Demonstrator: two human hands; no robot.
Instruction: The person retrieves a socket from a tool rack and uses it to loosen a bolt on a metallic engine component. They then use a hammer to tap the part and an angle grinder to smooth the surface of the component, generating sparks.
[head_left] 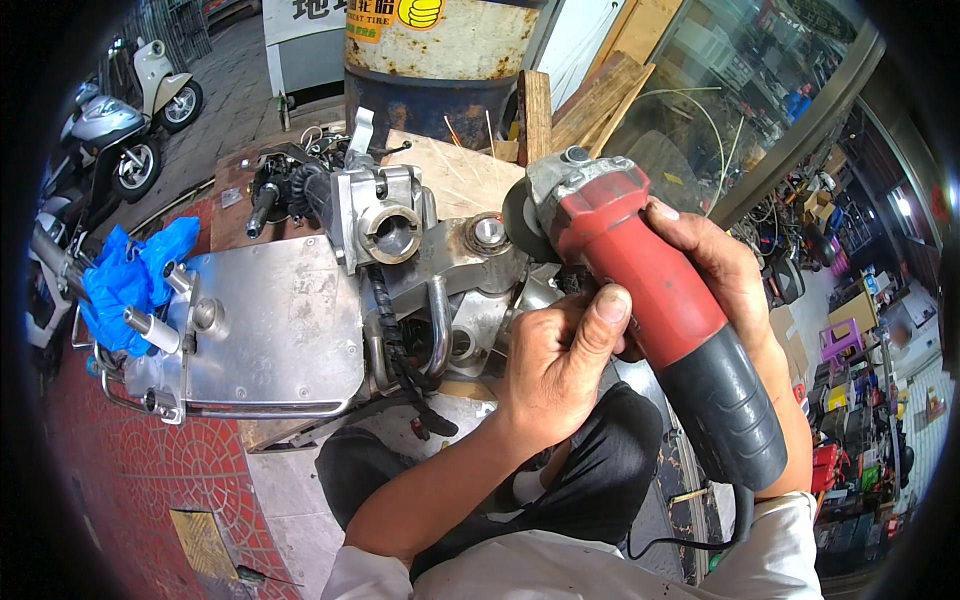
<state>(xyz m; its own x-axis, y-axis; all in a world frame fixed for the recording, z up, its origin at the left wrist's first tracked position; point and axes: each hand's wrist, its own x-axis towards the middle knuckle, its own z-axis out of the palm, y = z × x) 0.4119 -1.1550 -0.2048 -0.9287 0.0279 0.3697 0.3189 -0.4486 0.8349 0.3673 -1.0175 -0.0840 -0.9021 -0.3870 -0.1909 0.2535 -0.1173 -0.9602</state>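
A red-and-black angle grinder (655,295) is tilted, its disc (522,225) beside a round steel boss (488,232) on a metal arm. My right hand (730,265) wraps round the grinder's far side, thumb near the head. My left hand (560,370) is closed against the body's near side, thumb up, fingers partly hidden. Left of the disc stands a cast metal clamp block (375,205) with a round bore. A brushed metal plate (270,320) with short posts lies farther left, and a black cable bundle (390,350) hangs between them.
Blue plastic (120,290) sits at the left, with parked scooters (120,160) behind. A rusty drum (440,60) and wooden boards (590,120) stand at the back. A glass panel (740,100) rises at right, beside a cluttered shop interior (860,340). My knees are below.
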